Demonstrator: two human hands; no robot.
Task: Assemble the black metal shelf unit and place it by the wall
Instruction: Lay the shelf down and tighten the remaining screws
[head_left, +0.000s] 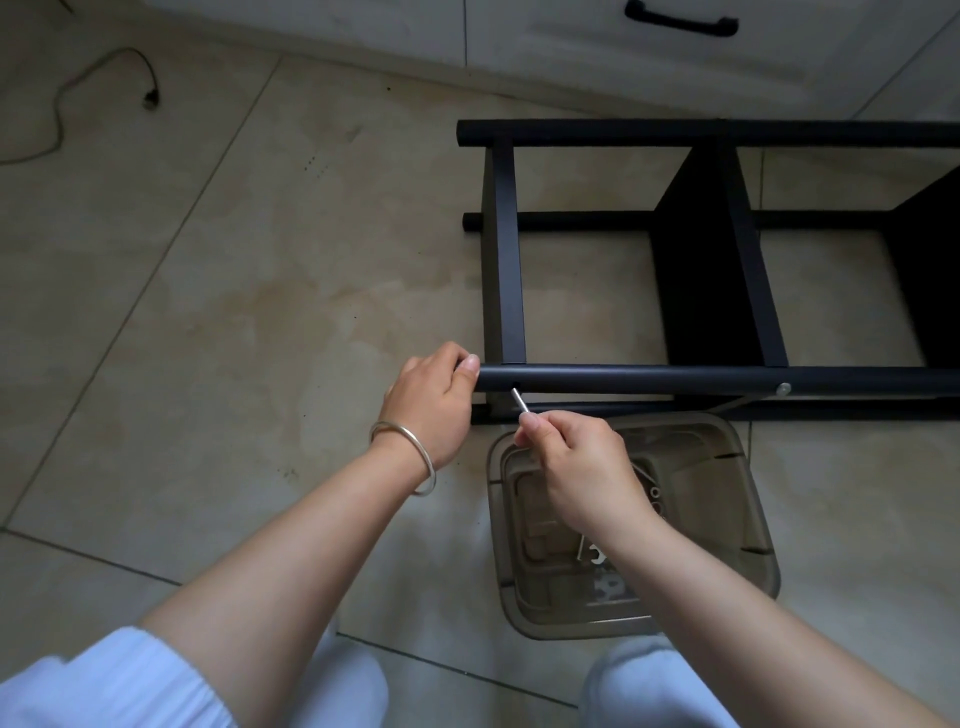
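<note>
The black metal shelf unit (717, 260) lies on its side on the tiled floor, its posts running left to right. My left hand (434, 400) grips the left end of the near post (675, 378). My right hand (576, 467) pinches a thin silver hex key (519, 401), whose tip sits in a hole on the near post's front face. Farther right on the same post a silver bolt head (783, 388) shows. The black shelf panels (696, 260) stand on edge between the posts.
A translucent plastic box (717, 467) with small metal parts and a flat wrench (595, 556) sits on the floor under my right wrist. White cabinets (571, 31) with a black handle line the far wall. A cable with a plug (149, 98) lies at far left.
</note>
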